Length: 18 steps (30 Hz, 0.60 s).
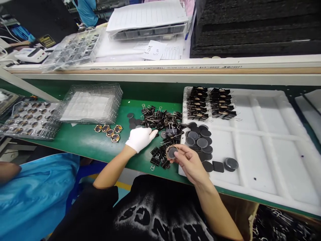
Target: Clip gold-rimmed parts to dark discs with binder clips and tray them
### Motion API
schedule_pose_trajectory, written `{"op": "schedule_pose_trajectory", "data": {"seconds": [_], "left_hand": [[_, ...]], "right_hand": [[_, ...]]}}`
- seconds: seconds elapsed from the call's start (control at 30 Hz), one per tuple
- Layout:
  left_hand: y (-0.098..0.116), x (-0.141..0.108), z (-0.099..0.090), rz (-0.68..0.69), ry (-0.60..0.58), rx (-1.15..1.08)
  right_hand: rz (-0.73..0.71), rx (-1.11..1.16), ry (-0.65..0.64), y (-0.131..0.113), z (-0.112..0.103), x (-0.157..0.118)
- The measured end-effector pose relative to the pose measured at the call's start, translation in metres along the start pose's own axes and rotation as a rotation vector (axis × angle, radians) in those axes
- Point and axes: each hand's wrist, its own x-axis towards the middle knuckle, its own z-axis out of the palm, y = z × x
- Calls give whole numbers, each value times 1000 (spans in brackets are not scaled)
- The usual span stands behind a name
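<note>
My left hand (140,138), in a white glove, rests on the green bench with its fingertips at the edge of a pile of black binder clips (163,121). My bare right hand (188,160) holds a round disc part (172,152) with a dark grey face between thumb and fingers, just above the bench's near edge. A smaller cluster of binder clips (158,157) lies just left of that disc. Several dark round discs (199,137) lie on the white foam tray (263,147) to the right of my right hand.
Several gold-rimmed round parts (109,130) sit left of my gloved hand. Clear blister trays (91,103) and a filled tray (30,118) lie at the left. Clipped assemblies (210,103) fill the foam tray's far corner. A person in blue (32,194) sits at my left.
</note>
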Motion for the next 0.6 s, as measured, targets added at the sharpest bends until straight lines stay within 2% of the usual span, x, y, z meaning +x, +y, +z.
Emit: {"op": "schedule_pose_trajectory", "data": {"seconds": [0.1,0.17,0.3,0.37,0.47,0.53,0.6], "left_hand": [[6,-5,-5,0,-36,-59],[8,-16,-13,47,42,-165],[18,-46,-23,218,289,-426],[26,-57,-20,336,367,-437],[35,-65,-10,515,421,-423],[36,-66,-5,515,438,-439],[36,-67,-4,397,418,-466]], "right_hand": [[8,9,25,-2,3,0],[-2,10,24,-4,3,0],[-82,1,-1,-6,0,0],[-143,-38,-44,-5,-2,0],[-157,-109,-79,-2,-4,-1],[-143,-123,-30,0,-6,-3],[-145,-129,-5,0,-9,-6]]}}
